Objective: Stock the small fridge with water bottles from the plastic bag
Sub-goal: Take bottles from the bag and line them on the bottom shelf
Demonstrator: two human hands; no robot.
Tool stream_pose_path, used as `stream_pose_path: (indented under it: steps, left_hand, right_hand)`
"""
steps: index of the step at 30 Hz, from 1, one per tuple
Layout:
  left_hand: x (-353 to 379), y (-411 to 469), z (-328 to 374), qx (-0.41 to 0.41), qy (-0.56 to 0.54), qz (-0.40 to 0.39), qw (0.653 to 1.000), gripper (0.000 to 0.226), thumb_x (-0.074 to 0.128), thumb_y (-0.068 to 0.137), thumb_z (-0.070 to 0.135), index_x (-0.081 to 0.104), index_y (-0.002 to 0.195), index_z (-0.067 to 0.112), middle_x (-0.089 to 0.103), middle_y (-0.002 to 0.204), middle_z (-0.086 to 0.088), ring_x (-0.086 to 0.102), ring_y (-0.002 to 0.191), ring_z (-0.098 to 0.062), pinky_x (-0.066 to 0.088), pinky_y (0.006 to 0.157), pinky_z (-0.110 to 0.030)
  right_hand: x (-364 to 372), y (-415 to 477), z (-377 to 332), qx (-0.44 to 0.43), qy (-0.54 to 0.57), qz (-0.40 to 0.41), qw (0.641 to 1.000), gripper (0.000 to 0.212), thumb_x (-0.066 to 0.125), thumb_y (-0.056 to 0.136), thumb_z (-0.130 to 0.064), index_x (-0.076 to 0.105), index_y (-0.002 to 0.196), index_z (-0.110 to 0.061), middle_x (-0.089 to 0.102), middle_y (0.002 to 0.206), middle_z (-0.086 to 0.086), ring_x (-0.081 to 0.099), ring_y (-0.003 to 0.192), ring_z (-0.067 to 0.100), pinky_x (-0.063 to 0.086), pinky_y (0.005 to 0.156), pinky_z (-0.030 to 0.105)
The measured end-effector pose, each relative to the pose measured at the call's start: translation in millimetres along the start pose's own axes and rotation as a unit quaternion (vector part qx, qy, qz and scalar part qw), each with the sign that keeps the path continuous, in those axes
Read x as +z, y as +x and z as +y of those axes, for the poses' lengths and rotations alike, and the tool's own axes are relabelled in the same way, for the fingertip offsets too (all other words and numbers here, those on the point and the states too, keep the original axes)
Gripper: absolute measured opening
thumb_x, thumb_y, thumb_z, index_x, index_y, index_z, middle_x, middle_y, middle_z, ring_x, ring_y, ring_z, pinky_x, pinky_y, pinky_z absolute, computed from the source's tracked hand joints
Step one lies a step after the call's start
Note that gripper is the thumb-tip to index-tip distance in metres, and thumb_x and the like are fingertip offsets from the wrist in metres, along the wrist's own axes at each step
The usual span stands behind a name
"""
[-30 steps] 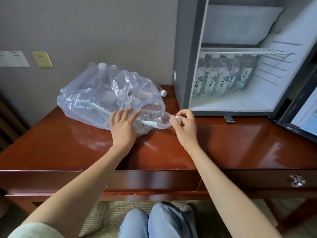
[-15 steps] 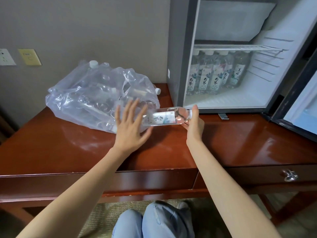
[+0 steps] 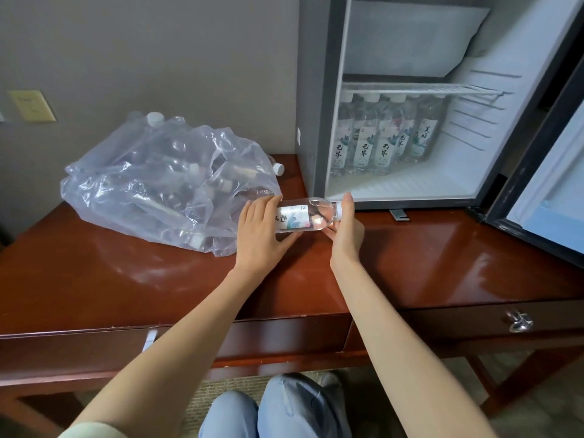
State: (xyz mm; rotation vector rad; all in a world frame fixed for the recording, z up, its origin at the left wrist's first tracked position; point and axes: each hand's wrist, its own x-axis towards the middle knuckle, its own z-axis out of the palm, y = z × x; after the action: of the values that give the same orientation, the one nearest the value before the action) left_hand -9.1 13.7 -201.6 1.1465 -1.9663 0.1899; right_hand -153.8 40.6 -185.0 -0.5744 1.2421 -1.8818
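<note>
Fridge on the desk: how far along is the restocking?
Done: a row of bottles stands on the floor of the fridge, under the wire shelf. In hand: the left hand and right hand hold one water bottle sideways in front of the open fridge. Left: the plastic bag holds several more bottles, so a good deal likely remains.

The bottle [image 3: 300, 214] held between left grip [image 3: 262, 230] and right grip [image 3: 346, 230] is clear, smooth plastic with a printed label. Left of the grips, the bag [image 3: 151, 184] is thin, crinkled, glossy plastic film. Beneath them the tabletop [image 3: 442, 263] is lacquered, mirror-glossy reddish wood.
</note>
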Motion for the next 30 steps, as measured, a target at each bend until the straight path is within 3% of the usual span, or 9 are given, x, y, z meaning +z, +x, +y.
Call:
stream_pose_path:
  steps: [6,9,11,14,19,24,27,30]
  left_hand:
    - [-0.6,-0.4,-1.2,0.015,-0.011,0.004,1.000,0.067,0.072,0.079,0.047,0.054,0.129,0.006,0.059,0.123,-0.007,0.053,0.116,-0.025,0.038,0.105,-0.040]
    - [-3.1,-0.6,-2.8,0.016,-0.025,0.010,1.000,0.066,0.072,0.078,0.048,0.056,0.128,0.008,0.060,0.122,-0.005,0.054,0.114,-0.023,0.040,0.099,-0.035]
    - [-4.4,-0.6,-3.7,0.010,-0.030,0.011,0.999,0.065,0.073,0.076,0.050,0.058,0.126,0.011,0.062,0.120,-0.003,0.056,0.112,-0.022,0.040,0.097,-0.033]
    - [-5.8,-0.8,-4.4,-0.018,-0.024,0.021,0.999,0.065,0.077,0.069,0.054,0.061,0.117,0.014,0.062,0.111,-0.003,0.056,0.102,-0.025,0.037,0.089,-0.030]
    - [-3.5,0.6,-6.8,-0.043,0.008,0.023,0.999,0.070,0.080,0.064,0.057,0.064,0.114,0.011,0.057,0.108,-0.010,0.051,0.099,-0.033,0.036,0.084,-0.038]
    - [-6.3,0.7,-4.0,-0.046,-0.071,0.033,0.996,0.069,0.081,0.064,0.053,0.060,0.111,0.008,0.056,0.111,-0.006,0.053,0.101,-0.025,0.047,0.079,-0.037]
    - [-9.3,-2.3,3.4,-0.048,-0.104,0.015,0.993,0.072,0.071,0.065,0.065,0.056,0.109,0.010,0.058,0.105,-0.002,0.060,0.090,-0.023,0.047,0.067,-0.034]
    - [-8.1,-5.3,17.2,-0.044,-0.127,-0.014,0.991,0.069,0.064,0.065,0.073,0.051,0.103,0.017,0.060,0.094,0.010,0.060,0.080,-0.014,0.038,0.062,-0.027]
  right_hand:
    - [-2.5,0.9,-0.1,-0.014,0.024,0.003,1.000,0.049,0.055,0.091,-0.051,0.073,0.049,-0.031,0.073,0.066,-0.008,0.070,0.065,0.004,0.053,0.060,0.020]
    - [-3.1,1.5,1.0,-0.015,0.016,-0.003,1.000,0.048,0.055,0.089,-0.056,0.073,0.051,-0.034,0.073,0.066,-0.008,0.071,0.070,0.007,0.056,0.070,0.026]
    - [-3.9,1.5,1.7,-0.012,0.007,-0.004,1.000,0.051,0.055,0.087,-0.059,0.073,0.054,-0.025,0.072,0.065,-0.009,0.071,0.073,0.009,0.056,0.076,0.030]
    - [-3.7,0.3,2.1,-0.013,-0.009,-0.029,0.999,0.042,0.051,0.089,-0.060,0.070,0.076,-0.025,0.073,0.071,-0.008,0.071,0.082,0.011,0.057,0.079,0.030]
    - [-4.9,-5.7,4.3,-0.025,-0.034,-0.127,0.991,0.038,0.056,0.094,-0.041,0.058,0.120,-0.015,0.070,0.109,0.001,0.069,0.100,0.014,0.058,0.072,0.024]
    - [-10.5,-9.1,6.8,-0.033,-0.060,-0.197,0.978,0.047,0.072,0.084,-0.013,0.041,0.120,-0.016,0.061,0.117,0.007,0.068,0.095,0.007,0.057,0.081,0.025]
    - [-8.4,-9.1,9.8,-0.040,-0.079,-0.229,0.969,0.060,0.077,0.077,-0.008,0.046,0.128,-0.013,0.070,0.103,-0.002,0.068,0.094,0.010,0.056,0.083,0.026]
    - [-8.8,-11.4,8.3,-0.045,-0.074,-0.252,0.964,0.029,0.077,0.075,-0.018,0.069,0.103,-0.017,0.074,0.091,-0.002,0.070,0.087,0.013,0.055,0.073,0.022]
